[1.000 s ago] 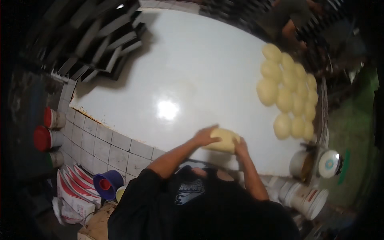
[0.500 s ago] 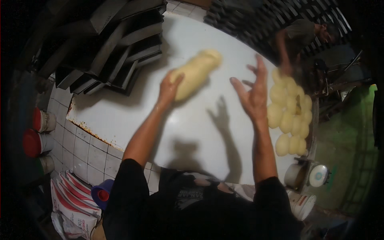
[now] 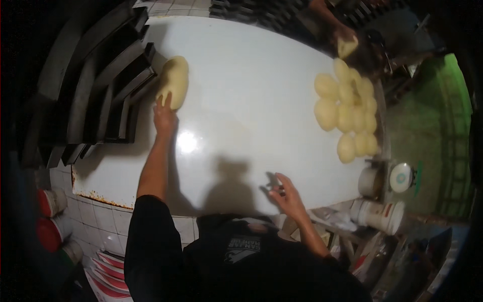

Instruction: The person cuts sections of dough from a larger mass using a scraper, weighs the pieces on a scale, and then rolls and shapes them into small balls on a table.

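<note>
A thick, pale yellow roll of dough [image 3: 176, 75] is at the left side of the white table, close beside the dark metal pans. My left hand [image 3: 165, 118] grips its near end, with the fingers spread over the dough. Low over the table's near edge, my right hand [image 3: 289, 199] is open and holds nothing, its fingers apart and slightly bent. Several rounded dough pieces [image 3: 345, 118] sit close together at the table's right end.
Stacked dark loaf pans [image 3: 113, 75] crowd the left of the white table [image 3: 251, 100]. A co-worker's hand [image 3: 344, 35] holds a dough piece at the far right. Beyond the near right corner are a metal pot [image 3: 370, 182], a round scale [image 3: 401, 177] and a white bucket [image 3: 380, 215].
My left hand has carried the dough roll leftward to beside the pans. My right hand has drawn back toward my body. The view has shifted, and the co-worker's hand now has dough.
</note>
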The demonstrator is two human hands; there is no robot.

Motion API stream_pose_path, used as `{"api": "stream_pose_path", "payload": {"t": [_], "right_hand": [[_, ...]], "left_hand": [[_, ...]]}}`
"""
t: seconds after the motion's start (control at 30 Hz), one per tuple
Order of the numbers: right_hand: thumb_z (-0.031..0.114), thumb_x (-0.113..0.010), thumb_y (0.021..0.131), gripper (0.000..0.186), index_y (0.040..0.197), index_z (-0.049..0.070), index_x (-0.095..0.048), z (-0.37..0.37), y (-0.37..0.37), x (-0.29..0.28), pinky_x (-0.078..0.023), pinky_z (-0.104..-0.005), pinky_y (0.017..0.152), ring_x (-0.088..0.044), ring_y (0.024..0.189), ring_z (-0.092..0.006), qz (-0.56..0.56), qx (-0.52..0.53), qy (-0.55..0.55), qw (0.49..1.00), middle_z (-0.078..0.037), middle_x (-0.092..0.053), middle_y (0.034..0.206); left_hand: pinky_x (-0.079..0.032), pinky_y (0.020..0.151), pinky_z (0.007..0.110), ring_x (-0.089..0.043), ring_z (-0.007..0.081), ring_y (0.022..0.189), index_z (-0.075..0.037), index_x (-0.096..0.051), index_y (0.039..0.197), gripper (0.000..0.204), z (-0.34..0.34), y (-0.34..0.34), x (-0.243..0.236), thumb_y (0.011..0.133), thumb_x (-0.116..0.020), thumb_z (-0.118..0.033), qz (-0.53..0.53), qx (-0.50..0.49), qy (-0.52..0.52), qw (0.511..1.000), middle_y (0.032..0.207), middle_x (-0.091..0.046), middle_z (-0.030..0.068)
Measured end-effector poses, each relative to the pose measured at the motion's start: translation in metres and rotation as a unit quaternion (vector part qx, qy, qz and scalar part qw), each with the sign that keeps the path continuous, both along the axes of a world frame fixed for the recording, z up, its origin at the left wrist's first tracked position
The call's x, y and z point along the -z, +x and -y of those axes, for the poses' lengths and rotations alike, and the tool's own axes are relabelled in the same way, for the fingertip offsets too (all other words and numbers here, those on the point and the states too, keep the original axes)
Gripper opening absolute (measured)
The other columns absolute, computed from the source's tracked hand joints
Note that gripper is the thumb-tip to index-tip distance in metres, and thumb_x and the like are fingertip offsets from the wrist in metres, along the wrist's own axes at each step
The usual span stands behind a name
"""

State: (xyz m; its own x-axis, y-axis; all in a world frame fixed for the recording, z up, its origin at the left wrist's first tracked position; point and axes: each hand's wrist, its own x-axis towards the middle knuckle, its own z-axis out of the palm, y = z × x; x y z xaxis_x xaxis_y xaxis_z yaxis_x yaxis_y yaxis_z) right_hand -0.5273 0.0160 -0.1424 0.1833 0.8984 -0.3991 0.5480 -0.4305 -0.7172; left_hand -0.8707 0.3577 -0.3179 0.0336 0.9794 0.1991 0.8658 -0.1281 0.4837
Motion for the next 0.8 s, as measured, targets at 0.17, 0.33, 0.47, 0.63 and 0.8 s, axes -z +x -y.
{"api": "stream_pose_path", "payload": {"t": [0.17, 0.33, 0.47, 0.63, 0.8], "right_hand": [[0.029, -0.069, 0.099, 0.057, 0.148, 0.008, -0.049, 0.053, 0.031, 0.014, -0.058, -0.0416, 0.089, -0.064, 0.117, -0.0321, 0.094, -0.053, 0.082, 0.991, -0.02, -0.054, 0.145], [0.032, -0.069, 0.098, 0.056, 0.145, 0.008, -0.051, 0.112, 0.048, 0.033, -0.051, -0.0471, 0.101, -0.062, 0.121, -0.0366, 0.086, 0.054, 0.057, 0.993, -0.019, -0.06, 0.137], [0.032, -0.07, 0.096, 0.058, 0.145, 0.008, -0.051, 0.217, 0.066, 0.044, -0.05, -0.046, 0.103, -0.06, 0.123, -0.0384, 0.058, 0.114, 0.121, 0.984, -0.02, -0.06, 0.136], [0.039, -0.068, 0.096, 0.063, 0.15, 0.014, -0.048, 0.351, 0.067, 0.116, -0.049, -0.0498, 0.101, -0.06, 0.121, -0.0411, 0.065, 0.185, 0.09, 0.976, -0.021, -0.061, 0.132], [0.04, -0.067, 0.096, 0.057, 0.145, 0.013, -0.053, 0.513, 0.09, 0.227, -0.049, -0.0511, 0.101, -0.061, 0.121, -0.0403, 0.036, 0.251, -0.061, 0.965, -0.021, -0.063, 0.132]], "left_hand": [[-0.047, 0.109, 0.047, -0.057, 0.0439, 0.127, -0.004, -0.059, 0.143, 0.063, 0.024, -0.011, -0.023, 0.081, -0.059, 0.011, -0.045, 0.112, 0.123, 0.985, 0.149, -0.053, 0.0251], [-0.026, 0.12, 0.06, -0.037, 0.0394, 0.149, -0.01, -0.031, 0.162, 0.074, 0.072, -0.035, 0.043, 0.102, -0.052, -0.049, -0.206, 0.052, -0.091, 0.973, 0.168, -0.03, 0.0175], [-0.051, 0.099, 0.056, -0.057, 0.0455, 0.127, -0.002, -0.046, 0.152, 0.076, 0.106, 0.067, -0.04, 0.101, -0.05, -0.058, -0.192, -0.008, -0.094, 0.977, 0.149, -0.053, 0.0189], [-0.044, 0.112, 0.045, -0.054, 0.0439, 0.133, -0.003, -0.043, 0.155, 0.069, 0.172, 0.144, -0.012, 0.104, -0.058, -0.047, 0.038, 0.144, 0.0, 0.989, 0.15, -0.052, 0.0261], [-0.037, 0.117, 0.048, -0.049, 0.0365, 0.142, 0.0, -0.047, 0.152, 0.06, 0.363, 0.332, -0.001, 0.103, -0.064, -0.028, 0.126, 0.461, -0.117, 0.87, 0.153, -0.051, 0.0235]]}}
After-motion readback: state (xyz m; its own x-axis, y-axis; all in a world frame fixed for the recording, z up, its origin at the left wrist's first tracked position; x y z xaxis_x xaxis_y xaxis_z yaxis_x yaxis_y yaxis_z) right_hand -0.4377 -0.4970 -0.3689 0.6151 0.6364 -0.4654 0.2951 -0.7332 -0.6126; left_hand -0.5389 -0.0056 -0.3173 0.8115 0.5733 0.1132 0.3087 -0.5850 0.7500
